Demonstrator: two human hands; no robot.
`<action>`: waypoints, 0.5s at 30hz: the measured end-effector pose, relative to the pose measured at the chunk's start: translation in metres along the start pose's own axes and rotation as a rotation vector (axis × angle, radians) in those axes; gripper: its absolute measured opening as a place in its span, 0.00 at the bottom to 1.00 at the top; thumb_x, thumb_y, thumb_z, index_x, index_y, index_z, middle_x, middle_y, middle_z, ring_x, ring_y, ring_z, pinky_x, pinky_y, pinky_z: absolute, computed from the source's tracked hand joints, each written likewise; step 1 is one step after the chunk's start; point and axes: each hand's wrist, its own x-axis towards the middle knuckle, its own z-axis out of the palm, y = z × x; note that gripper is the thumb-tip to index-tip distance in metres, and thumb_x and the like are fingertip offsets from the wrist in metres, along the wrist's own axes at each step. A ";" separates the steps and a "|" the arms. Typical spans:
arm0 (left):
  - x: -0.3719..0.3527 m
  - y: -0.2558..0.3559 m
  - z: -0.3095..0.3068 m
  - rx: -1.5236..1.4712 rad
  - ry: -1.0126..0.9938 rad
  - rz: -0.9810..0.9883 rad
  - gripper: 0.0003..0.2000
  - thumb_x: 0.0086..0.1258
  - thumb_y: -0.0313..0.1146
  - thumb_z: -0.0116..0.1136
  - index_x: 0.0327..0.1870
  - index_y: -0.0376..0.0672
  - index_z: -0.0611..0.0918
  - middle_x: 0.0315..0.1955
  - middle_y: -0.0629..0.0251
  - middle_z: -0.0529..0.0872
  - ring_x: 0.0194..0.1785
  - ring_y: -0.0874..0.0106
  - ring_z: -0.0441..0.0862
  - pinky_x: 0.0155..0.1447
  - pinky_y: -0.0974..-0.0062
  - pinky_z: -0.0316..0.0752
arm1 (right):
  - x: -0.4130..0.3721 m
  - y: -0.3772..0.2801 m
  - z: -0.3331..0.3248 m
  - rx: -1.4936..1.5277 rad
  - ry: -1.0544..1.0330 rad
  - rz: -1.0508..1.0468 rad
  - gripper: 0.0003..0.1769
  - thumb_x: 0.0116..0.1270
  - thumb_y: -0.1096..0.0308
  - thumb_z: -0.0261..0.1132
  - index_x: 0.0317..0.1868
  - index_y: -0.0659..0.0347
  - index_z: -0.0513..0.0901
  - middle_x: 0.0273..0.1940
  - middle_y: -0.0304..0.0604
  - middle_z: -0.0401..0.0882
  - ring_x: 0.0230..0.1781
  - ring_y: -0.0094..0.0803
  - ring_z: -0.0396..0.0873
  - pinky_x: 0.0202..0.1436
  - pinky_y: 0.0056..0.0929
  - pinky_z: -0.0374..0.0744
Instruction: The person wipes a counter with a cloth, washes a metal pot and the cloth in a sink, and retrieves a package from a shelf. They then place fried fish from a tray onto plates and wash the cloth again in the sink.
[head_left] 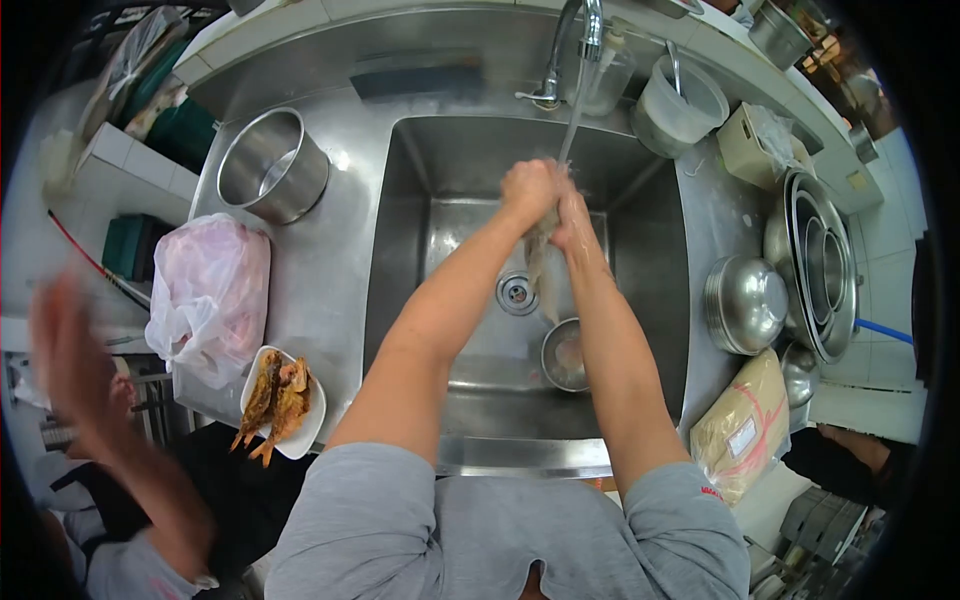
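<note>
Water runs from the faucet [590, 45] onto both hands, held together over the steel sink [460, 215]. My left hand [530, 190] is closed, pressed against the other hand. My right hand [572, 212] is closed around part of a pale, wet, limp thing [540, 262], which hangs below the hands above the drain [516, 293]. What exactly it is cannot be made out. A small steel bowl [566, 358] sits on the sink floor beside my right forearm, with something pale in it.
On the left stand a steel pot [272, 166], a bagged pink item [212, 290] and a plate of fried fish [300, 400]. Another person's blurred hand [65, 340] is at far left. Stacked bowls [745, 305] and a plastic tub [682, 104] stand right.
</note>
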 end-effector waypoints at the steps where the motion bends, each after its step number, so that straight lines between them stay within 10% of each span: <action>1: 0.007 -0.006 -0.005 -0.042 0.032 -0.008 0.17 0.62 0.43 0.51 0.33 0.34 0.80 0.31 0.40 0.80 0.40 0.46 0.78 0.48 0.55 0.71 | 0.004 0.001 -0.009 -0.153 -0.079 -0.028 0.24 0.64 0.51 0.57 0.51 0.61 0.74 0.45 0.43 0.77 0.44 0.32 0.74 0.45 0.30 0.74; 3: 0.018 -0.009 -0.014 -0.079 0.056 -0.014 0.12 0.60 0.36 0.51 0.33 0.33 0.78 0.33 0.40 0.80 0.43 0.47 0.77 0.49 0.56 0.70 | 0.003 0.005 -0.029 -0.637 -0.276 -0.205 0.21 0.62 0.58 0.61 0.49 0.64 0.76 0.39 0.41 0.79 0.40 0.29 0.76 0.40 0.28 0.74; 9: 0.002 -0.034 -0.037 0.227 -0.247 -0.055 0.24 0.50 0.33 0.58 0.51 0.36 0.71 0.45 0.45 0.78 0.51 0.52 0.74 0.56 0.64 0.68 | 0.030 0.002 -0.036 -0.817 -0.193 -0.235 0.11 0.60 0.70 0.60 0.40 0.68 0.79 0.32 0.40 0.80 0.31 0.26 0.75 0.40 0.25 0.73; 15: -0.019 -0.058 0.000 -0.045 -0.404 0.051 0.34 0.41 0.39 0.67 0.54 0.41 0.72 0.47 0.48 0.78 0.52 0.56 0.75 0.57 0.67 0.69 | 0.000 -0.028 -0.014 -0.363 -0.288 -0.160 0.12 0.58 0.70 0.59 0.41 0.67 0.78 0.36 0.42 0.79 0.37 0.30 0.77 0.42 0.28 0.74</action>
